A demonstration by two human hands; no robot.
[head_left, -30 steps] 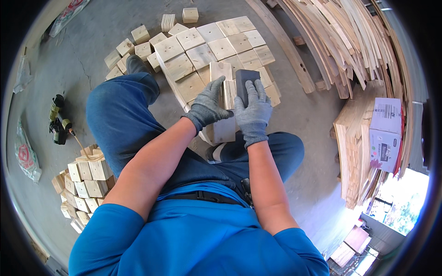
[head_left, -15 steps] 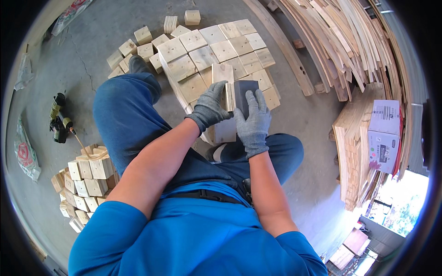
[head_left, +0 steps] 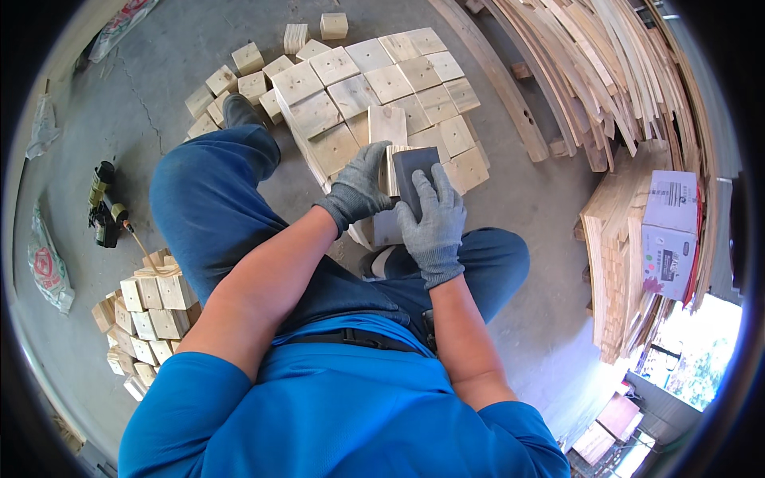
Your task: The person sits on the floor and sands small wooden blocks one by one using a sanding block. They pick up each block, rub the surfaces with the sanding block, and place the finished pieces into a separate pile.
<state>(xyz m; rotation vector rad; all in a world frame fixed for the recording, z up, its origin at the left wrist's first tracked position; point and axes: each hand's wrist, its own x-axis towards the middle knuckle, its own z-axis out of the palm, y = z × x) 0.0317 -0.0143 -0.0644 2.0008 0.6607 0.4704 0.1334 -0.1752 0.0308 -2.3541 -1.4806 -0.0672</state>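
My left hand [head_left: 357, 190], in a grey knit glove, grips a pale wooden block [head_left: 391, 169] by its left side. My gloved right hand [head_left: 434, 227] lies over a dark, flat-faced sanding block [head_left: 413, 169], fingers bent across its right part. That dark block rests against the wooden block and hides most of it. Just beyond, another wooden block [head_left: 387, 123] sits on a broad stack of wooden blocks [head_left: 335, 68] between my legs. Both hands are in front of the stack's near edge.
Loose wooden blocks [head_left: 249, 57] lie left of the stack. A second block pile [head_left: 151, 327] stands by my left thigh, with a nail gun [head_left: 102, 203] and its hose beyond. Long wooden strips [head_left: 558, 72], stacked boards [head_left: 610, 263] and a carton [head_left: 669, 231] line the right.
The dark sanding block and my right hand have shifted left over the wooden block, covering more of it, and the dark block is now tilted. My left hand has barely moved.
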